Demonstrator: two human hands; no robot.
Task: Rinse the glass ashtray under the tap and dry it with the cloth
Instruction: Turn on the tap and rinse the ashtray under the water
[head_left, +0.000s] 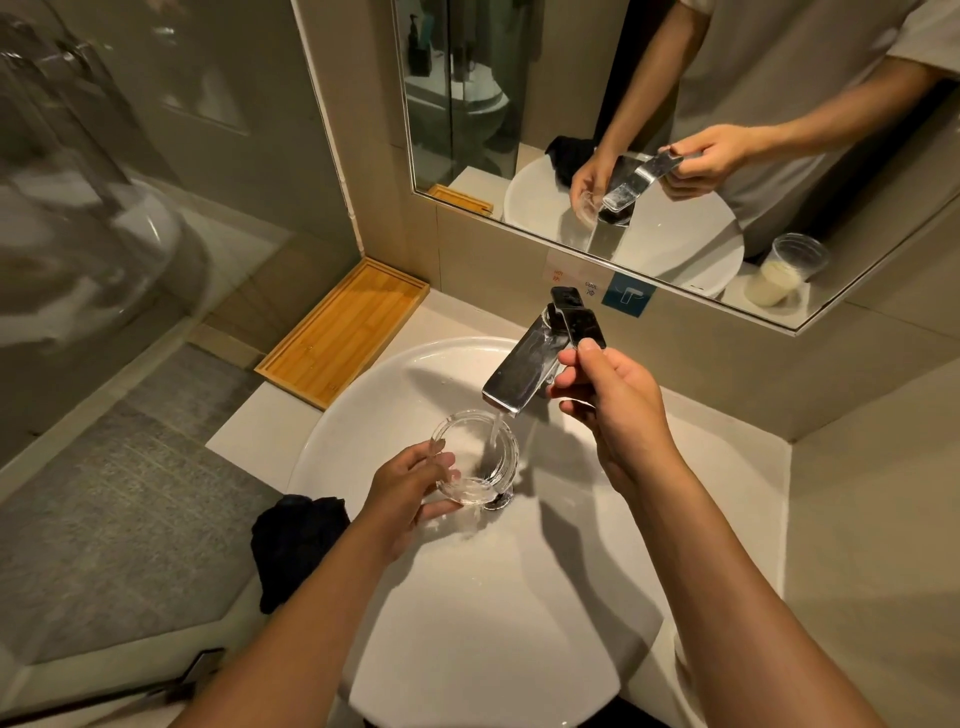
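The round clear glass ashtray (475, 457) is tilted over the white basin (363, 415), and my left hand (410, 493) grips its near rim. A thin stream of water (493, 431) falls from the chrome tap (519, 374) into the ashtray. My right hand (608, 405) pinches the tap's flat lever handle (584, 325) between thumb and fingers. A dark cloth (296, 540) lies bunched on the basin's left edge, just left of my left forearm.
A bamboo tray (345, 332) lies on the counter at the back left. The wall mirror (675, 130) reflects the hands, the tap and a plastic cup on the right. A glass shower partition (93, 208) stands to the left.
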